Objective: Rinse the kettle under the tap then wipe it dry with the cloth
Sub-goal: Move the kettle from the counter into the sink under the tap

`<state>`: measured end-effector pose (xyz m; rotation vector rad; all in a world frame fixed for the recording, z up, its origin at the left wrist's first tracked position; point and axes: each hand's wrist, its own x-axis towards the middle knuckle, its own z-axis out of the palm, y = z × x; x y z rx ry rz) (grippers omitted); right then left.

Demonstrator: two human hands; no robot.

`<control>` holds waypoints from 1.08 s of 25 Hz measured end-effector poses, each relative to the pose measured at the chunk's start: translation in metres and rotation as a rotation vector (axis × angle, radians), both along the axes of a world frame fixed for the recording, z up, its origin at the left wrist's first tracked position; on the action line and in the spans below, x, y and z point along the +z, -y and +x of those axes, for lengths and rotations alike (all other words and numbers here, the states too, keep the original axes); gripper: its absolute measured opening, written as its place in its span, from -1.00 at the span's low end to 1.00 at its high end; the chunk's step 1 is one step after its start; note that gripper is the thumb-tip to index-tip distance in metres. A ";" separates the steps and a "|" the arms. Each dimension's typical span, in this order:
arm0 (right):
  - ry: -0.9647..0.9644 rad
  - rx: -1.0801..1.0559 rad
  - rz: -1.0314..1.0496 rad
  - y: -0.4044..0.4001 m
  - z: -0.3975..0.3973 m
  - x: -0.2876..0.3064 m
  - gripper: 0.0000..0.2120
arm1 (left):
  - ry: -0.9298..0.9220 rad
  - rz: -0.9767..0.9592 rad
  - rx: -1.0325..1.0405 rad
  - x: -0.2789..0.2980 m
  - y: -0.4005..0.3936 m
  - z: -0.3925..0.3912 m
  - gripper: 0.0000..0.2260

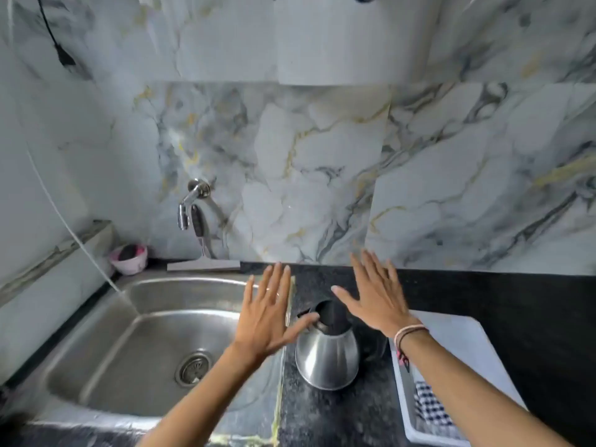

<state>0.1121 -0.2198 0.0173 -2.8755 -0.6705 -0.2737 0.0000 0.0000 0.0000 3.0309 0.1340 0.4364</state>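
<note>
A steel kettle (327, 358) with a black top stands upright on the dark countertop, just right of the sink (106, 343). My left hand (269, 312) hovers flat with spread fingers above the sink's right rim, its thumb close to the kettle's spout. My right hand (375, 293) is spread flat above and behind the kettle, holding nothing. A checked black-and-white cloth (430, 406) lies in a white tray (461, 333) to the kettle's right, partly hidden by my right forearm. The chrome tap (190, 204) sticks out of the marble wall above the sink; no water runs from it.
A squeegee (203, 253) leans against the wall behind the sink. A pink bowl (129, 258) with a dark scrubber sits at the sink's back left corner. A white cord (64, 221) drops into the basin. Dark countertop (532, 317) extends to the right.
</note>
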 end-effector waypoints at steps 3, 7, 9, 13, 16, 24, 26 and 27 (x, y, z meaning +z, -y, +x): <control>-0.390 0.027 0.050 -0.020 -0.012 -0.034 -0.19 | -0.218 -0.004 -0.085 -0.043 0.024 0.002 0.04; -0.388 -0.065 0.171 -0.033 -0.015 -0.048 -0.39 | -0.264 -0.010 -0.072 -0.071 0.038 0.013 0.02; -0.422 -0.060 0.194 -0.031 -0.013 -0.049 -0.45 | -0.258 -0.010 -0.049 -0.075 0.039 0.014 0.03; -0.590 -0.058 0.288 -0.023 -0.007 -0.043 -0.49 | -0.262 -0.020 -0.035 -0.080 0.040 0.011 0.02; -0.748 0.031 0.557 -0.009 0.004 -0.032 -0.55 | -0.269 -0.030 -0.022 -0.078 0.042 0.010 0.01; -0.651 0.169 0.461 0.024 0.007 -0.043 -0.15 | -0.257 -0.005 -0.010 -0.080 0.044 0.009 0.03; -0.403 0.164 0.512 0.017 0.001 -0.053 -0.24 | -0.251 -0.005 -0.006 -0.081 0.043 0.010 0.03; -0.334 0.173 0.518 0.016 0.001 -0.056 -0.28 | -0.243 -0.009 -0.004 -0.082 0.043 0.010 0.03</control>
